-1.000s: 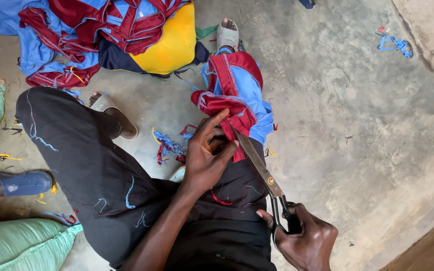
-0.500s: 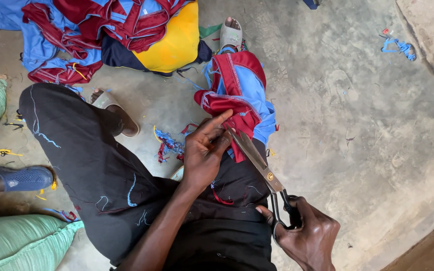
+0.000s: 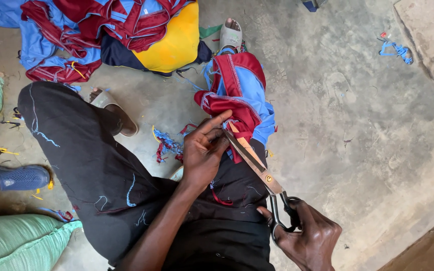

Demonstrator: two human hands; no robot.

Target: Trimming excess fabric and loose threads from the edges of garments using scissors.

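Scissors (image 3: 257, 168) diagonal, tips up-left into cloth (image 3: 239, 95)

We pin the red-and-blue cloth (image 3: 237, 95) on our knee with the left hand (image 3: 204, 153). Our right hand (image 3: 310, 236) grips the scissors (image 3: 259, 173), blades at the cloth's edge. Scraps (image 3: 169, 145) lie on the floor (image 3: 357, 125).

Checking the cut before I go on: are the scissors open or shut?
Open: the scissors blades part slightly at the red and blue cloth.
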